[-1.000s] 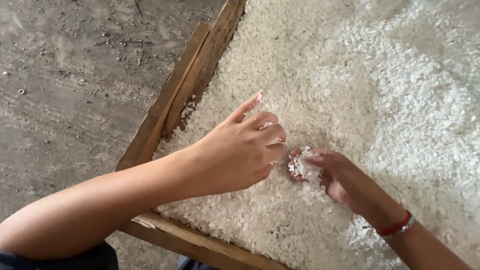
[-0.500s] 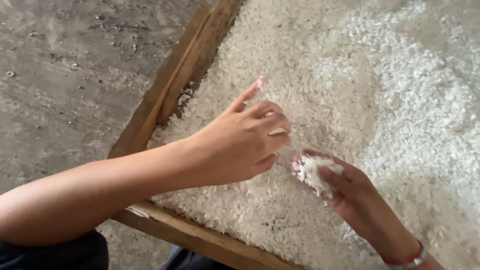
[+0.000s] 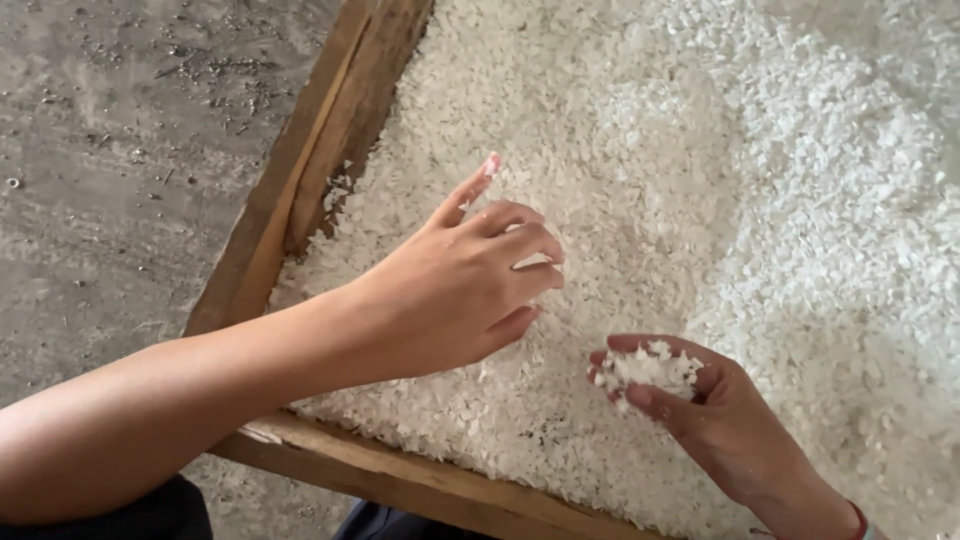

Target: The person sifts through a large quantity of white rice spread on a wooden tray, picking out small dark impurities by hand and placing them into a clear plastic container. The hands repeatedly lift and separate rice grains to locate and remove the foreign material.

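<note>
Head view, looking straight down into a shallow brown wooden frame tray [image 3: 300,190] heaped with small white flat flakes [image 3: 700,170], sitting over a dusty grey concrete floor [image 3: 120,150].

Left hand [image 3: 460,290] hovering over the flake bed near the tray's left rail, index finger stretched out and pointing up-frame, other fingers curled loosely under, nothing visibly pinched in it. Right hand [image 3: 690,400] lower right, palm up and cupped around a small clump of the white flakes [image 3: 650,368], thumb and fingers closed loosely round it. Bit of a red band [image 3: 858,518] just visible at that wrist.

Compared with half a second back: left hand about the same pose, finger still out, maybe slightly higher up the bed. Right hand dropped a little lower and further off from the left, so hands now clearly apart rather than nearly touching. A second back, right-hand fingers were down in the bed scooping right beside the left knuckles; now lifted clear with the clump resting in the palm.

Dark fabric [image 3: 150,515] at the bottom left edge, under the forearm.
</note>
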